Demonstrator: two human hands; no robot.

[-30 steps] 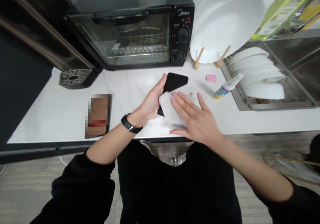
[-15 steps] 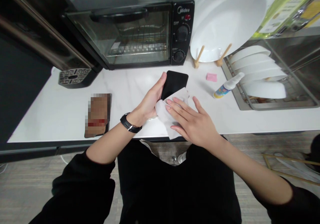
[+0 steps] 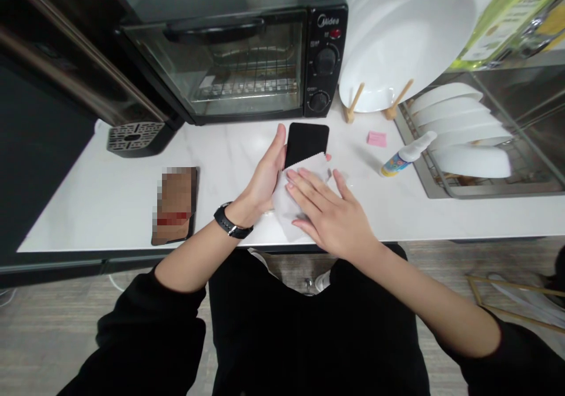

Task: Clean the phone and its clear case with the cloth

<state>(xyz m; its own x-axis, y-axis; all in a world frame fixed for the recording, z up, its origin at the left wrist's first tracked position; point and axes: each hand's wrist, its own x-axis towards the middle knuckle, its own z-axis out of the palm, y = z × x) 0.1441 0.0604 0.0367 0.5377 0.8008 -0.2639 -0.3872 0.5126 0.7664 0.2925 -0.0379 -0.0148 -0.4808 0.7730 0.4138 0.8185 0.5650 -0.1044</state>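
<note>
A black phone (image 3: pixel 308 142) rests in my left hand (image 3: pixel 263 178), whose thumb lies along the phone's left edge; fingertips show at its right edge. A white cloth with a zigzag edge (image 3: pixel 289 213) covers the lower part of the phone. My right hand (image 3: pixel 335 216) lies over the cloth with its fingers spread, pressing it against the phone. To the right on the white counter stand a small spray bottle (image 3: pixel 399 162) with a white top and a folded pink piece (image 3: pixel 376 139).
Behind my hands is a black toaster oven (image 3: pixel 247 66). White plates (image 3: pixel 406 49) stand on a wooden rack, with bowls (image 3: pixel 468 131) in a metal basket at right. Another phone (image 3: pixel 175 205), its screen pixelated, lies at left beside a drip tray (image 3: pixel 135 139).
The cloth and my right hand have shifted slightly left and down over the phone. The phone has turned a little more upright, and the whole view has moved slightly.
</note>
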